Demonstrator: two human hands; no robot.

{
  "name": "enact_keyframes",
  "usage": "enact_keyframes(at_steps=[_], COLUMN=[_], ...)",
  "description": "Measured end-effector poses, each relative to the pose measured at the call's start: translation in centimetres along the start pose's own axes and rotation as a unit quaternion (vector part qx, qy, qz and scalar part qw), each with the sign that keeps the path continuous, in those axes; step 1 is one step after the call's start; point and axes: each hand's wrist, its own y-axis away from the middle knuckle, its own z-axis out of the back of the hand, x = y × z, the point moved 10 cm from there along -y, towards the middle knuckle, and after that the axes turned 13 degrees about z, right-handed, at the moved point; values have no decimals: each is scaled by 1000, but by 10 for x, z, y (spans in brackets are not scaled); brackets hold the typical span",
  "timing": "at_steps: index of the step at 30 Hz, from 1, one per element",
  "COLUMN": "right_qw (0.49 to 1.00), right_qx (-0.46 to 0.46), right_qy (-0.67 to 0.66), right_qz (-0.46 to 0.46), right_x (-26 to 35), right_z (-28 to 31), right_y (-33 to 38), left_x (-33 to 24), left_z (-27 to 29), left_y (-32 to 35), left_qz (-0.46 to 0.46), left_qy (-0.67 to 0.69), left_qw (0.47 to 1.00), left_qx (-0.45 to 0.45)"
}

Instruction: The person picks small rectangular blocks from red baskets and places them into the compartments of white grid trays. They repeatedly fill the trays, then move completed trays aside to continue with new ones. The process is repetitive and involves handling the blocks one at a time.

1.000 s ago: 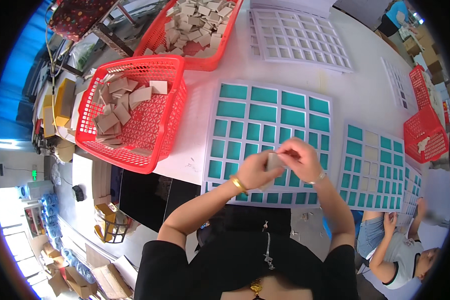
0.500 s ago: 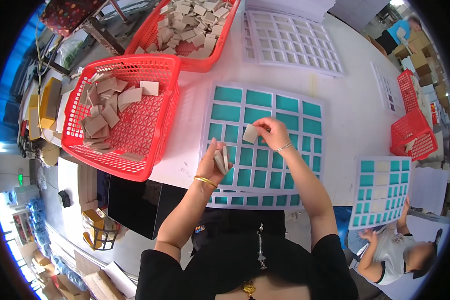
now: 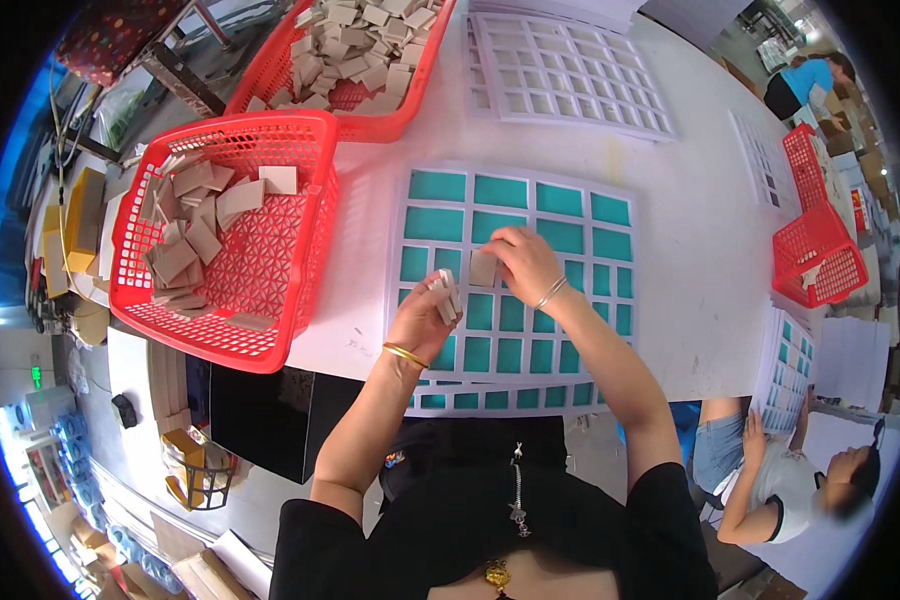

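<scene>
Before me lies a white lattice frame [image 3: 505, 172] with teal showing through its rectangular openings. My right hand [image 3: 526, 264] pinches the edge of a flat beige tile [image 3: 482, 268], which lines up with a small opening in the third row. Whether the tile rests fully inside that opening, I cannot tell. My left hand [image 3: 418, 318] is closed around a small stack of similar tiles [image 3: 447, 290], held just above the frame's left part. Under the frame's near side, another teal-filled lattice frame [image 3: 497, 397] sticks out.
Two red plastic baskets of loose tiles stand left, one near [image 3: 315, 230] and one farther [image 3: 410, 112]. White lattice frames [image 3: 570, 75] lie at the back. On the right, a seated person [image 3: 775, 490] holds another frame [image 3: 785, 370], with red baskets [image 3: 820, 255] beyond.
My right hand has brought its tile down to an opening in the frame. My left hand still holds its stack, now turned more upright. The person at right has tilted their frame away.
</scene>
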Motion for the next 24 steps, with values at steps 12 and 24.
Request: enact_keyframes(at_steps=[12,24], right_qw=[897,950], right_qx=[-17,-66], right_qy=[-417,-241], right_qz=[-149,-185], right_x=[17,-41], right_z=[5,6], right_y=[6,52], left_x=[-20,-34], left_z=[-28,3], left_y=[-2,-3], left_qz=[-223,-210], left_qy=[-376,-322], left_qw=[889,895], left_qx=[-135,-228])
